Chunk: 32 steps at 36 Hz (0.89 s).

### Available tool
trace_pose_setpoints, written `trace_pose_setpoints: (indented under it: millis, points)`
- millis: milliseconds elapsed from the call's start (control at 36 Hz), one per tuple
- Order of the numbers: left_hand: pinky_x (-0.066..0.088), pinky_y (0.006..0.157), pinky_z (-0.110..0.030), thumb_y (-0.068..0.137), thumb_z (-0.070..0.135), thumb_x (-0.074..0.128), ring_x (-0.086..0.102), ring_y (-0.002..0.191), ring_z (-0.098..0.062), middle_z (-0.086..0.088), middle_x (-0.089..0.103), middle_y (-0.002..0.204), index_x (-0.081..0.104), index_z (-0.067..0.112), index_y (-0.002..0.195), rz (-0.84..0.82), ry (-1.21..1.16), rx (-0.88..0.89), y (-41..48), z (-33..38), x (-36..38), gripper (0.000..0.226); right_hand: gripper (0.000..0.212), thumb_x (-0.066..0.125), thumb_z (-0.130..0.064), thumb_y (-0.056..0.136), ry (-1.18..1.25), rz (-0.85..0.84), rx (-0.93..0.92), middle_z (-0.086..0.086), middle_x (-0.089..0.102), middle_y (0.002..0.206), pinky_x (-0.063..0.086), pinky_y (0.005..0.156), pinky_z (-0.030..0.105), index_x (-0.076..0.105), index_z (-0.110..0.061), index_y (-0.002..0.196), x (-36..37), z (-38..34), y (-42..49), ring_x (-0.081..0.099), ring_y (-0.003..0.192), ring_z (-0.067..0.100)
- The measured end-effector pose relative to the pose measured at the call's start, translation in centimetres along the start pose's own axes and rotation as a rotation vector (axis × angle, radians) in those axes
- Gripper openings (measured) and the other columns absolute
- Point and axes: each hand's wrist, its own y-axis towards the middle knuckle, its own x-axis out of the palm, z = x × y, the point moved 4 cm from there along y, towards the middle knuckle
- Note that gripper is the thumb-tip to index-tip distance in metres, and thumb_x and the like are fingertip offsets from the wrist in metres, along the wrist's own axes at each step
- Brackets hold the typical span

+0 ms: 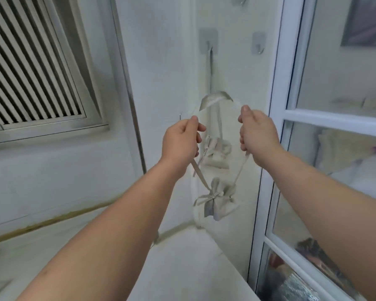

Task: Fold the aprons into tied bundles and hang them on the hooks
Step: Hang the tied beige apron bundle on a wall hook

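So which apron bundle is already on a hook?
The upper bundle, hanging by its strap from the left hook; the lower bundle dangles from a loop held by the left hand and right hand.

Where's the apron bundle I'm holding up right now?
In the head view, centre frame, the held bundle dangles by its strap below the left hand and right hand, just below the hung bundle.

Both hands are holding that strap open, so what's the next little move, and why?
Probably lift the strap loop up and slip it over the bare hook. The left hand and right hand hold it spread open, its tied bundle dangles below, and the middle hook already carries the other bundle.
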Motion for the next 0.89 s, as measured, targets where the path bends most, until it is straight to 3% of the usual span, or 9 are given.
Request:
trace_pose_setpoints:
  millis: [139,278,389,472,583,694,778,889]
  points:
    - [0.042,0.045,-0.019,0.098,0.023,0.046,0.047,0.038,-0.006,0.007,0.061,0.065,0.063,0.016,0.089,0.065,-0.029,0.087,4.2,2.6,5.3,0.02,0.027,0.038,-0.034,0.101,0.051,0.019,-0.055,-0.001,0.051,0.073,0.032,0.05,0.028,0.053,-0.012,0.093,-3.4,-0.3,6.6,0.039,0.058,0.016]
    - [0.042,0.047,-0.022,0.098,0.029,0.046,0.052,0.04,-0.008,0.007,0.061,0.057,0.062,0.014,0.079,0.139,0.012,0.145,8.9,4.9,8.8,0.029,0.036,0.039,-0.035,0.1,0.019,0.002,-0.118,-0.001,0.052,0.074,0.032,0.053,0.027,0.052,-0.002,0.102,-5.2,-1.1,12.5,0.04,0.06,0.015]
    - [0.046,0.057,-0.026,0.098,0.032,0.047,0.055,0.043,-0.008,0.007,0.062,0.058,0.062,0.015,0.076,0.127,0.133,0.209,12.2,6.5,11.8,0.032,0.02,0.037,-0.034,0.101,0.061,0.038,-0.138,-0.002,0.05,0.074,0.03,0.047,0.021,0.046,-0.017,0.095,-6.3,-1.6,17.0,0.038,0.055,0.011]
    - [0.047,0.058,-0.026,0.098,0.031,0.045,0.056,0.042,-0.005,0.008,0.062,0.061,0.062,0.015,0.08,0.125,0.198,0.264,14.5,7.4,14.4,0.029,0.023,0.037,-0.033,0.101,0.123,0.112,-0.147,-0.002,0.05,0.073,0.029,0.042,0.019,0.043,-0.024,0.081,-7.5,-1.9,20.2,0.038,0.051,0.009]
    - [0.048,0.057,-0.026,0.099,0.03,0.044,0.058,0.041,-0.006,0.008,0.063,0.059,0.059,0.015,0.076,0.147,0.245,0.274,17.0,7.9,16.5,0.031,0.028,0.039,-0.033,0.099,0.099,0.2,-0.14,0.006,0.052,0.082,0.03,0.048,0.025,0.041,-0.023,0.073,-8.9,-2.1,22.8,0.039,0.056,0.014]
    - [0.044,0.05,-0.02,0.099,0.027,0.041,0.059,0.041,-0.005,0.007,0.064,0.061,0.058,0.013,0.074,0.198,0.317,0.264,19.3,7.4,18.1,0.033,0.032,0.04,-0.034,0.098,0.024,0.159,-0.125,0.002,0.049,0.074,0.03,0.049,0.025,0.039,-0.02,0.069,-9.1,-1.1,25.3,0.038,0.055,0.014]
    - [0.048,0.054,-0.023,0.097,0.024,0.039,0.065,0.051,-0.01,0.004,0.066,0.061,0.056,0.012,0.068,0.234,0.416,0.262,20.8,6.9,18.9,0.036,0.037,0.038,-0.032,0.099,-0.087,0.145,-0.162,0.0,0.04,0.066,0.028,0.049,0.025,0.033,-0.018,0.065,-8.6,-0.5,26.8,0.033,0.054,0.015]
    - [0.058,0.072,-0.035,0.09,0.024,0.041,0.07,0.071,-0.024,-0.005,0.071,0.072,0.054,0.013,0.06,0.253,0.551,0.236,22.3,6.4,19.4,0.034,0.042,0.04,-0.028,0.099,-0.248,0.142,-0.121,-0.001,0.03,0.059,0.02,0.045,0.029,0.026,-0.017,0.061,-8.2,0.7,28.2,0.026,0.05,0.015]
